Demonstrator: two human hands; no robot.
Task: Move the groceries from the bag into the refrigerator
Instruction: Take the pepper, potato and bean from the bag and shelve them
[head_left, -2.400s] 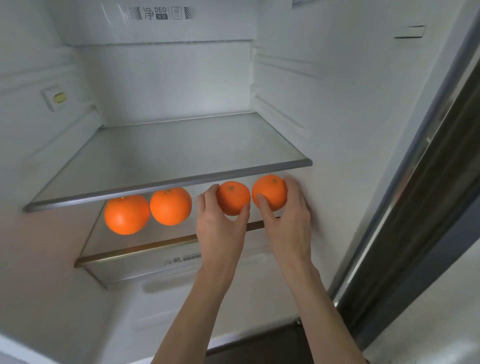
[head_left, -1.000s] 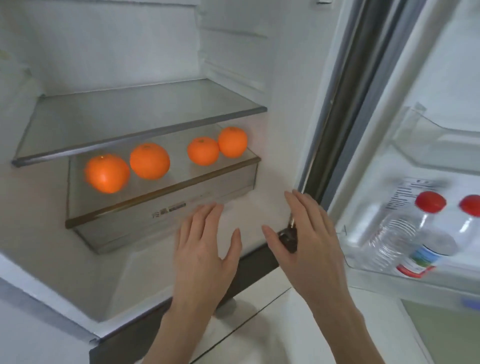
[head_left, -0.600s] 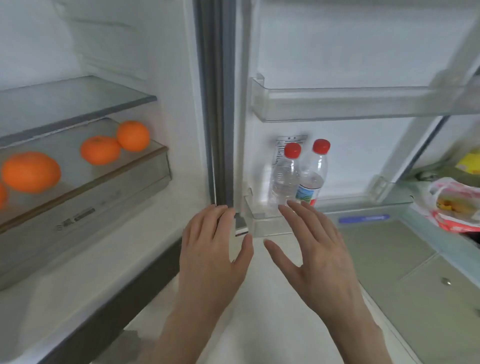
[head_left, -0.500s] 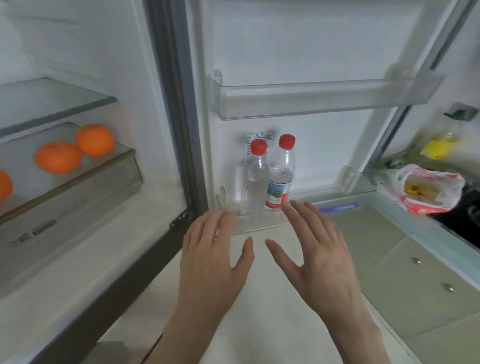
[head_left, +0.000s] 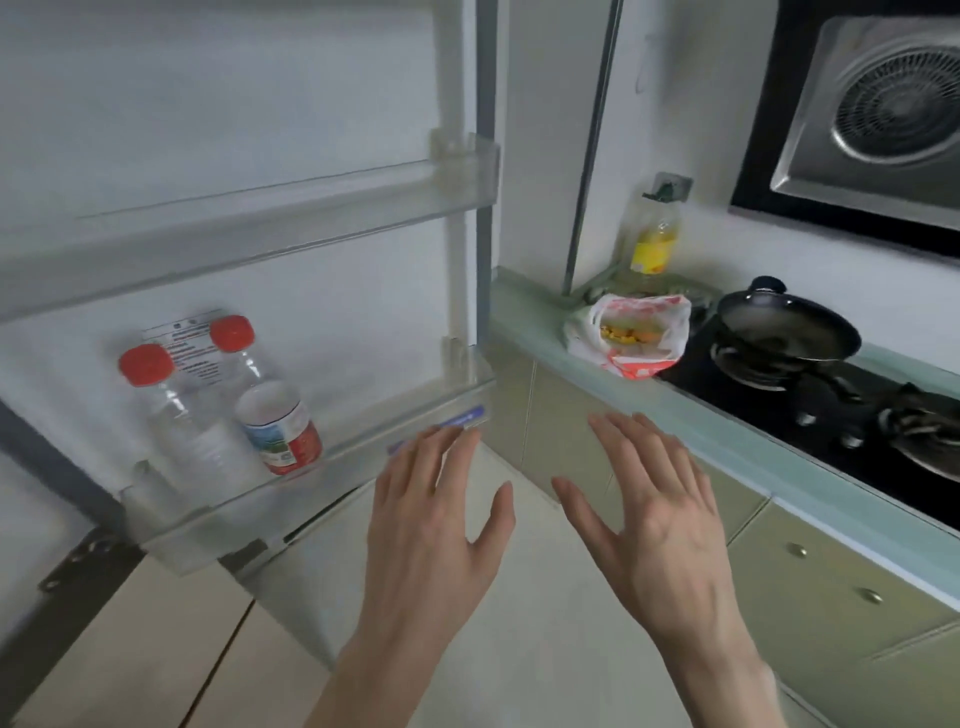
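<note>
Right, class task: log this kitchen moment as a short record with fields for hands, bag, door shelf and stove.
left hand: left hand open, holding nothing
right hand: right hand open, holding nothing
bag: plastic bag on the counter, mouth open, yellow and orange items inside
door shelf: two red-capped bottles standing in the lower door bin
stove: black wok on a burner
behind bag: yellow oil bottle

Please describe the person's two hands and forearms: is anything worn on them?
The left hand and right hand are bare, with no gloves, rings or watch visible. Both forearms are uncovered to the frame's bottom edge; no sleeve shows. The fingers are slender.
</note>
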